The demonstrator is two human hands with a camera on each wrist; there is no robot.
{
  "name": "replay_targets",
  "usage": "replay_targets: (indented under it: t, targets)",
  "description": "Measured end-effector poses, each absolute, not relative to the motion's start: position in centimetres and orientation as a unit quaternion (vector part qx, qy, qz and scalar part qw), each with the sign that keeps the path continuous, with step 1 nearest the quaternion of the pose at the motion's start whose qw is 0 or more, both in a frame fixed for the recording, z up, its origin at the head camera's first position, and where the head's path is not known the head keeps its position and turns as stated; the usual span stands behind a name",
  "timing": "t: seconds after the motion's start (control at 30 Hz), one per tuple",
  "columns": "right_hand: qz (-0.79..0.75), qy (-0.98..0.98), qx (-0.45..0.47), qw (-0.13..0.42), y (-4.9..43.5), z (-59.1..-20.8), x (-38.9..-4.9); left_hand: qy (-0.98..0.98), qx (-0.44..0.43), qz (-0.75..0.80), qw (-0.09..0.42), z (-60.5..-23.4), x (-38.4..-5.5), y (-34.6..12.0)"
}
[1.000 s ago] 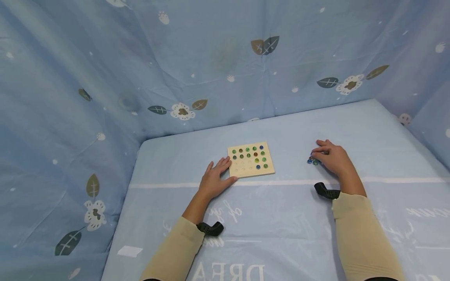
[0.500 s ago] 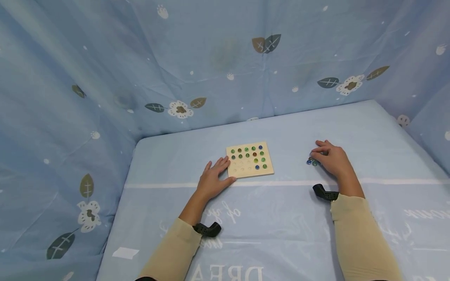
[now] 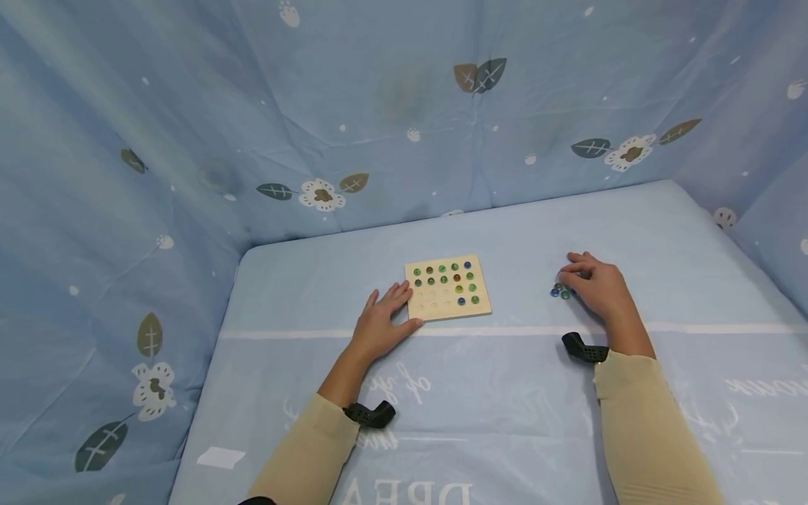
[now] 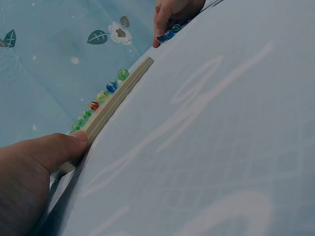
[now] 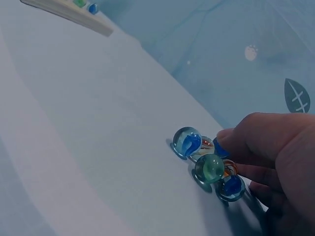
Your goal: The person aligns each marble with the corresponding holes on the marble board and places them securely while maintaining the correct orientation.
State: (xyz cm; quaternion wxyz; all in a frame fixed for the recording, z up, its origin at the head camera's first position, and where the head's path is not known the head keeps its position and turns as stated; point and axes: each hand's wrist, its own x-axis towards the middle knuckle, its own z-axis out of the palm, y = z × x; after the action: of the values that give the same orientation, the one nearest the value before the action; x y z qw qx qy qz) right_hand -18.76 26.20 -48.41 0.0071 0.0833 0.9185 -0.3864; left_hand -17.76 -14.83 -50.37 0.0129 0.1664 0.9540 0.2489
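Observation:
A pale wooden board (image 3: pixel 438 312) with rows of dimples lies on the bed-like blue surface, glass marbles filling its two far rows and its right side. My left hand (image 3: pixel 381 326) rests at its near left corner, fingers spread along the left edge; in the left wrist view the thumb (image 4: pixel 74 140) presses the board's side. My right hand (image 3: pixel 596 287) is over a small cluster of marbles to the right. Its thumb and fingers pinch a blue marble (image 5: pixel 220 147), partly hidden by the thumb. Beside it sit a green marble (image 5: pixel 210 168) and several others.
Light blue printed cloth (image 3: pixel 492 386) covers the work surface, with a white stripe (image 3: pixel 505 330) across it. A patterned blue curtain (image 3: pixel 404 105) hangs behind and at the left. A white patch (image 3: pixel 221 458) lies at the front left.
The head view has shifted slightly, so the board and left hand appear a little further left. Both hands have stayed almost still, the right fingers among the marbles.

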Motion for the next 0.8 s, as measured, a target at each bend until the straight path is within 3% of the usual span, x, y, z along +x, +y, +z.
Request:
replay_targets:
  t: [0.27,0.5,0.8]
  targets:
    - [-0.409,0.906,0.111,0.011,25.8,-48.6,-18.7,0.949,0.183,0.256,0.01,-50.3,-17.5,-15.2]
    - [-0.424,0.901,0.071,-0.048,24.7,-47.7,-18.7,0.947,0.188,0.259,0.001,-50.2,-17.5,-15.2]
    - [-0.425,0.901,0.031,-0.083,20.0,-46.1,-19.2,0.948,0.184,0.26,0.014,-50.0,-17.5,-15.3]
